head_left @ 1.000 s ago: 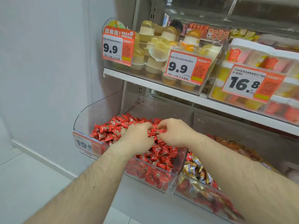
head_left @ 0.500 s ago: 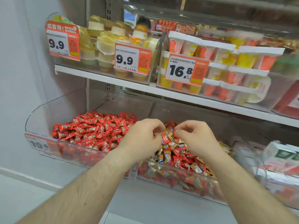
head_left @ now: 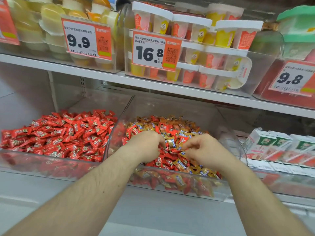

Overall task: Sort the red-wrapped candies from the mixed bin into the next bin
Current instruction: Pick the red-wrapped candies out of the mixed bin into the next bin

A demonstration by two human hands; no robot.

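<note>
Two clear bins stand side by side on the lower shelf. The left bin (head_left: 42, 166) is filled with red-wrapped candies (head_left: 68, 132). In the mixed bin (head_left: 213, 196) to its right lies a heap of gold and red candies (head_left: 170, 126). Both my hands are down in the near part of that heap. My left hand (head_left: 144, 145) has its fingers curled onto red candies, with the fingertips buried among the wrappers. A little to its right, my right hand (head_left: 204, 150) pinches a candy between thumb and forefinger. A few wrappers lie between the two hands.
Above the bins, the upper shelf (head_left: 153, 86) carries clear boxes of jelly cups with orange price tags: 9.9 (head_left: 87, 40), 16.8 (head_left: 153, 51) and 9.8 (head_left: 293, 79). Green-and-white cartons (head_left: 272, 145) sit in the bin right of the mixed one.
Both hands moved right, from the red-candy bin to over the mixed bin, then sank into its heap. The view swung right and came closer.
</note>
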